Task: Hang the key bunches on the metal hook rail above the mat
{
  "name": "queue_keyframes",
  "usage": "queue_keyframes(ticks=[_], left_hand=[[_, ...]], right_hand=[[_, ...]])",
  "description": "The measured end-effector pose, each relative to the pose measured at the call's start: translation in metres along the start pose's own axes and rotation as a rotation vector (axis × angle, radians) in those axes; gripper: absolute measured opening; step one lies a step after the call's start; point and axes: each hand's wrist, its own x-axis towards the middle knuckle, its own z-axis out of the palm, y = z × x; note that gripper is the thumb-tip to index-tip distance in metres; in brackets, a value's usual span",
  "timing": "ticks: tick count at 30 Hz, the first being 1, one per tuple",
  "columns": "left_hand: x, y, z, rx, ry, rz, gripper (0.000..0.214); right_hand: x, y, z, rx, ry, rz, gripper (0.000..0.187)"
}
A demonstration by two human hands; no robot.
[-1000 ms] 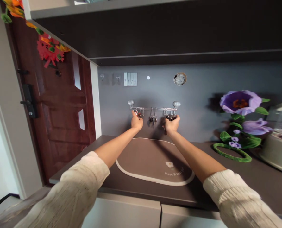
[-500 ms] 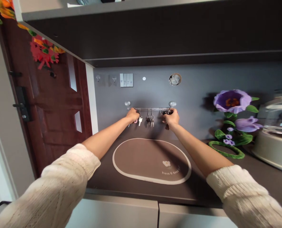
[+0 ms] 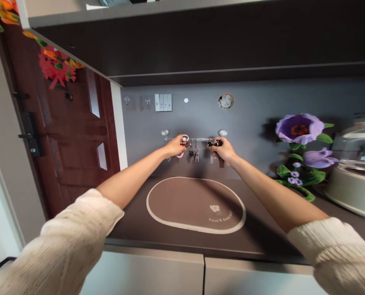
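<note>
A clear key rack (image 3: 200,139) is fixed to the grey wall by two round suction mounts. My left hand (image 3: 175,146) is closed at the rack's left part, on a bunch of keys (image 3: 185,140) with a ring and a pink piece. At the right end, my right hand (image 3: 224,150) is closed around another bunch of keys (image 3: 214,143), dark in colour, with tags hanging below. Between the hands, a black key bunch (image 3: 191,153) and a silver key bunch (image 3: 197,154) hang from the rack. My fingers partly hide what they hold.
Below lies an oval brown mat (image 3: 194,205) on the dark counter. Purple fabric flowers (image 3: 300,129) and a clear-topped appliance (image 3: 360,168) stand at the right. A dark shelf (image 3: 216,45) overhangs the wall. At the left is a red-brown door (image 3: 74,151).
My left hand has moved right along the rack, and the ring now shows at its fingertips. My right hand has shifted slightly, showing more of its keys and the tags below.
</note>
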Motion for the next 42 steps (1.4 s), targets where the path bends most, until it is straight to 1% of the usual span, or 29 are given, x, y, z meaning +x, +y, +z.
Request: queue_keyframes(ticks=[2,5,7,9,11,12,14,16,17,19,21,22,23,25,26,27,30,31,32,35,36,38,40,42], left_hand=[[-0.017,-0.010,0.010,0.037,-0.088,0.050,0.068],[-0.042,-0.029,0.027,0.144,-0.247,0.058,0.074],[-0.056,-0.039,0.035,0.201,-0.331,0.099,0.079],[-0.066,-0.046,0.038,0.228,-0.437,0.121,0.086],[-0.069,-0.051,0.037,0.237,-0.497,0.086,0.084],[-0.068,-0.053,0.035,0.243,-0.487,0.051,0.079],[-0.062,-0.058,0.032,0.256,-0.388,-0.035,0.064],[-0.050,-0.062,0.031,0.242,-0.228,-0.117,0.050],[-0.043,-0.063,0.032,0.216,-0.141,-0.159,0.044],[-0.028,-0.064,0.039,0.097,0.036,-0.249,0.038],[-0.011,-0.063,0.049,-0.039,0.140,-0.302,0.043],[-0.004,-0.061,0.054,-0.082,0.165,-0.320,0.044],[0.004,-0.060,0.060,-0.119,0.186,-0.342,0.041],[0.016,-0.056,0.069,-0.192,0.156,-0.362,0.024],[0.021,-0.055,0.073,-0.205,0.169,-0.357,0.019],[0.024,-0.054,0.076,-0.208,0.195,-0.347,0.016],[0.026,-0.053,0.080,-0.221,0.242,-0.317,0.011],[0.024,-0.053,0.078,-0.232,0.239,-0.309,0.011],[0.022,-0.054,0.076,-0.244,0.230,-0.295,0.013],[0.012,-0.057,0.061,-0.216,0.216,-0.193,0.018],[0.010,-0.057,0.055,-0.157,0.229,-0.136,0.019],[0.009,-0.056,0.044,-0.012,0.282,-0.071,0.022],[0.013,-0.051,0.035,0.114,0.311,-0.029,0.022],[0.020,-0.042,0.029,0.217,0.335,-0.002,0.021]], right_hand=[[-0.015,0.010,-0.002,-0.034,-0.125,0.052,0.043],[-0.036,0.028,-0.004,-0.209,-0.271,0.098,0.046],[-0.046,0.040,-0.006,-0.348,-0.367,0.069,0.050],[-0.052,0.048,-0.010,-0.465,-0.486,-0.009,0.058],[-0.053,0.050,-0.016,-0.560,-0.570,-0.066,0.067],[-0.051,0.049,-0.018,-0.602,-0.582,-0.080,0.069],[-0.045,0.045,-0.020,-0.670,-0.550,-0.080,0.064],[-0.034,0.040,-0.014,-0.689,-0.487,-0.069,0.053],[-0.028,0.039,-0.008,-0.678,-0.441,-0.044,0.051],[-0.015,0.039,0.009,-0.628,-0.262,0.017,0.057],[-0.004,0.043,0.031,-0.562,-0.084,0.063,0.068],[0.002,0.045,0.042,-0.525,-0.024,0.075,0.071],[0.006,0.048,0.052,-0.490,0.028,0.080,0.071],[0.014,0.053,0.071,-0.458,0.113,0.138,0.068],[0.017,0.055,0.078,-0.467,0.160,0.167,0.064],[0.020,0.057,0.084,-0.485,0.188,0.179,0.057],[0.025,0.058,0.092,-0.502,0.171,0.116,0.025],[0.025,0.058,0.092,-0.484,0.161,0.099,0.017],[0.024,0.057,0.091,-0.456,0.155,0.088,0.013],[0.020,0.052,0.084,-0.367,0.161,0.060,0.011],[0.018,0.050,0.082,-0.346,0.165,0.047,0.010],[0.017,0.045,0.079,-0.305,0.159,0.035,0.011],[0.017,0.038,0.078,-0.243,0.148,0.047,0.010],[0.018,0.029,0.079,-0.176,0.162,0.061,0.010]])
